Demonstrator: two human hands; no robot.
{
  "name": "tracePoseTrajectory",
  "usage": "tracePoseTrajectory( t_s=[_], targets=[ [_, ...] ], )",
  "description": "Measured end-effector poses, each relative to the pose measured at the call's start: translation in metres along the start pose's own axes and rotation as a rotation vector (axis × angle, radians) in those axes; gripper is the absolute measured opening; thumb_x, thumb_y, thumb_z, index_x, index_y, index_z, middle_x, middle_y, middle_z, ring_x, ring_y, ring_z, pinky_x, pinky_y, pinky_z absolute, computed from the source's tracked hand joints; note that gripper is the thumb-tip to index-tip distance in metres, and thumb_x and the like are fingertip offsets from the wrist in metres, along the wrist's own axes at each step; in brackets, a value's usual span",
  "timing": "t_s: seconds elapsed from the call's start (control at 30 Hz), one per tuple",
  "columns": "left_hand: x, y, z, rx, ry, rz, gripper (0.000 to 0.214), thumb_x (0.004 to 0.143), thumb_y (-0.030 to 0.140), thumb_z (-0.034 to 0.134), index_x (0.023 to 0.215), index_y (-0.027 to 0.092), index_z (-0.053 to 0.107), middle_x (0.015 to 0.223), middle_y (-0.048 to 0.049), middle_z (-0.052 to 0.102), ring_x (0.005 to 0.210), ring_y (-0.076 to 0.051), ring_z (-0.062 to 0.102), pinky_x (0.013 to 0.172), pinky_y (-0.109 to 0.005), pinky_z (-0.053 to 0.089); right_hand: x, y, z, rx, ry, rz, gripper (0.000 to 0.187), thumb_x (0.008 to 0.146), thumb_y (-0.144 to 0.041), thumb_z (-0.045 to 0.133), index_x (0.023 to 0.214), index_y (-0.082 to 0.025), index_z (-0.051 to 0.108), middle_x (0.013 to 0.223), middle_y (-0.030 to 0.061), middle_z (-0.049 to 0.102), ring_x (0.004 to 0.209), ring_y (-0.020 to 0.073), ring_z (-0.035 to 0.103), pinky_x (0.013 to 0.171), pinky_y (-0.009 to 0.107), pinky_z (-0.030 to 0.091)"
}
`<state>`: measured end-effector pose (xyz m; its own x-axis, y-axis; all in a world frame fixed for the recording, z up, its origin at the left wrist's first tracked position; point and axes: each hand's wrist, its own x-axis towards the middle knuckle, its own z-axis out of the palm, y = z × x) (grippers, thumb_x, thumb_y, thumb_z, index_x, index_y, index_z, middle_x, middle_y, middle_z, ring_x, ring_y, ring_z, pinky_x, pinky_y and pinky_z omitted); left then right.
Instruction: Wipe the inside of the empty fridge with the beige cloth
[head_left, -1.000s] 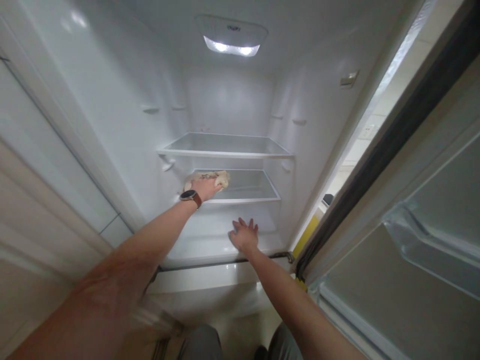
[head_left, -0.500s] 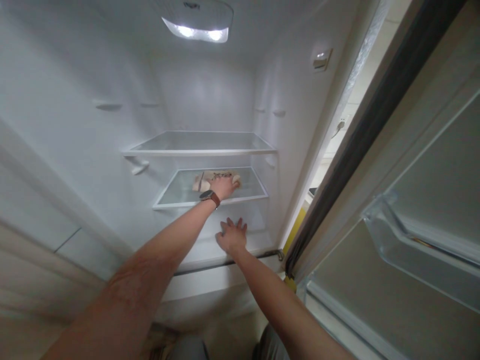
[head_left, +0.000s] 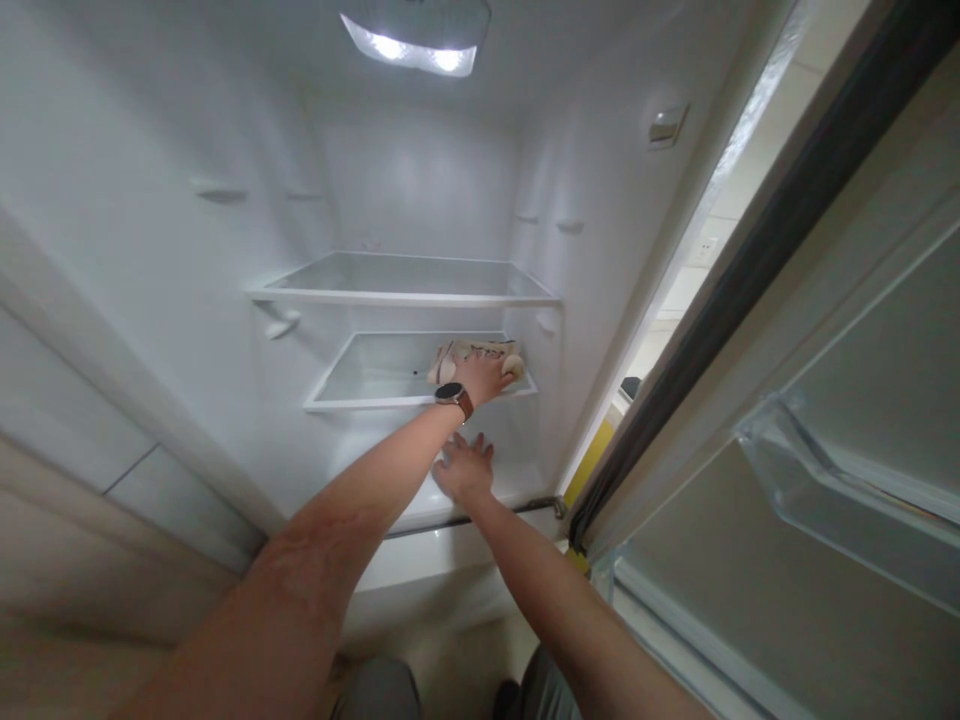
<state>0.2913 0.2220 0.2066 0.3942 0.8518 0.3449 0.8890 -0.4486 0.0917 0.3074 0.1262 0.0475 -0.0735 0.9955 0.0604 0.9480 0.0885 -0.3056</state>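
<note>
My left hand (head_left: 484,376), with a dark round watch on a brown strap at the wrist, grips a beige cloth (head_left: 448,358) with dark print. The cloth lies on the right part of the lower glass shelf (head_left: 375,362) inside a fridge, and my palm and fingers cover its front. Below that shelf my right hand (head_left: 466,470) rests on the white fridge floor, fingers spread, holding nothing. A small dark speck (head_left: 415,373) shows on the glass left of the cloth.
Above the cloth runs an upper glass shelf (head_left: 420,275). A lit lamp (head_left: 416,52) is in the ceiling. The open fridge door (head_left: 862,440) with clear plastic bins (head_left: 840,510) stands at my right, its dark seal (head_left: 720,270) close to my right arm. Shelf supports jut from both side walls.
My left hand has slid the cloth to the right along the shelf, uncovering the speck. My right hand stays in place. The view has shifted slightly.
</note>
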Motion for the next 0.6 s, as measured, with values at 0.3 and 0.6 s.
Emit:
tracePoseTrajectory(
  t_s=[0.3,0.6],
  targets=[
    [-0.039,-0.067,-0.029,0.043,-0.016,-0.059,0.040,0.102,0.053,0.046,0.123,0.032,0.072,0.116,-0.0104,0.076,0.107,-0.031,0.070,0.098,-0.044,0.044,-0.001,0.002,-0.001,-0.022,-0.014,0.008,0.058,0.096,-0.049,0.042,0.152,-0.040,0.052,0.167,-0.0021,0.039,0.154,0.0447,0.023,0.121,0.066,0.016],
    [-0.089,-0.154,-0.054,0.221,-0.041,-0.254,0.045,0.102,0.049,0.042,0.122,0.024,0.073,0.119,-0.0133,0.075,0.110,-0.033,0.068,0.102,-0.046,0.045,-0.001,0.002,0.001,-0.016,-0.019,0.006,0.060,0.096,-0.050,0.041,0.154,-0.040,0.050,0.168,-0.0034,0.038,0.155,0.0462,0.020,0.122,0.066,0.014]
  ],
)
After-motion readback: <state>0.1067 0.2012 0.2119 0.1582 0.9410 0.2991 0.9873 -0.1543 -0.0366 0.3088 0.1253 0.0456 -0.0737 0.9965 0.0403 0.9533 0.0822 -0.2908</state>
